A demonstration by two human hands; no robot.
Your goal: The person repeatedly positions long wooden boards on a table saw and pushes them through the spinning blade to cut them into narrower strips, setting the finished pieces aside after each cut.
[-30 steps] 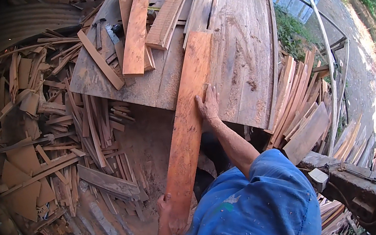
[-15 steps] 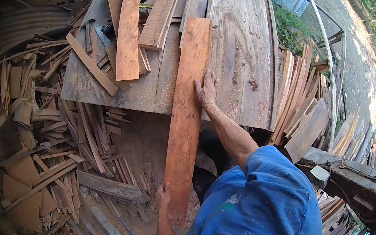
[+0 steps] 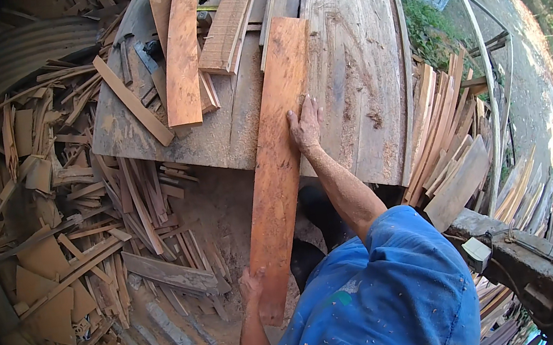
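Observation:
A long reddish-brown plank (image 3: pixel 272 152) lies aslant, its far part on the weathered wooden table (image 3: pixel 363 91) and its near end sticking out past the table's front edge toward me. My left hand (image 3: pixel 252 286) grips the plank's left edge close to that near end; its fingers are partly hidden at the underside. My right hand (image 3: pixel 306 123) rests at the plank's right edge over the table, thumb on the top face, fingers stretched out and apart along the side. Sawdust clings to my right forearm.
More boards (image 3: pixel 182 59) and a thick curved timber (image 3: pixel 232 21) lie at the table's far left, near a thin strip (image 3: pixel 134 100). Offcuts (image 3: pixel 44 266) heap up on the left. Slats (image 3: pixel 434 124) stand at the right, by a heavy beam (image 3: pixel 524 251).
The view has turned slightly. Both hands keep nearly the same places on the plank, which has shifted little, if at all, against the table.

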